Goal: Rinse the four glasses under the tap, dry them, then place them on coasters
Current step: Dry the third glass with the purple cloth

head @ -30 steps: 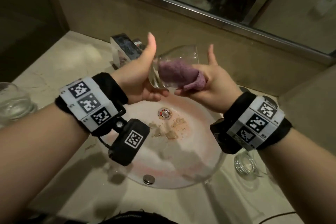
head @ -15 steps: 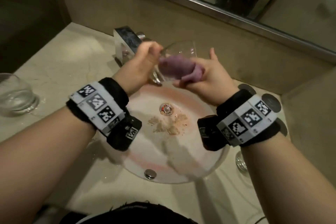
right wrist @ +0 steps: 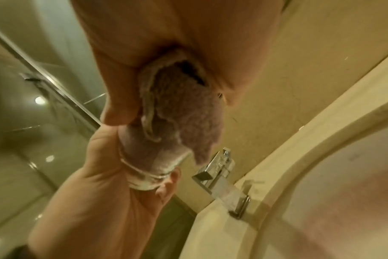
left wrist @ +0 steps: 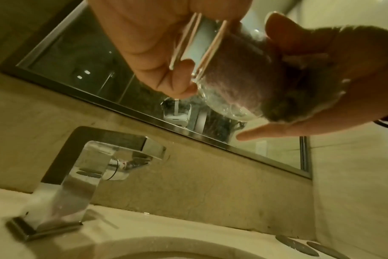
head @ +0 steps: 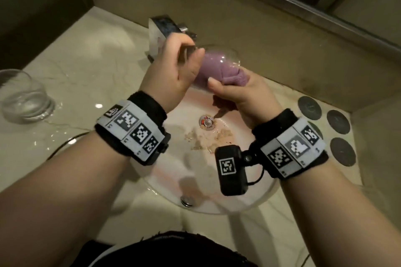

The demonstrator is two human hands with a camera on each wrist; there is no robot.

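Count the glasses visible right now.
2. The held glass is over the sink, gripped by the left hand, with the right hand pushing a purple cloth inside. The counter glass stands far left. Others may be hidden behind the right forearm.

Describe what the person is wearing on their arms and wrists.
Both forearms are bare, with no sleeves. Each wrist carries a black fuzzy band: the left band and the right band each wrap a pale grey strip printed with square black-and-white code markers. A black boxy camera with its own marker hangs under the right band, with a thin black cable.
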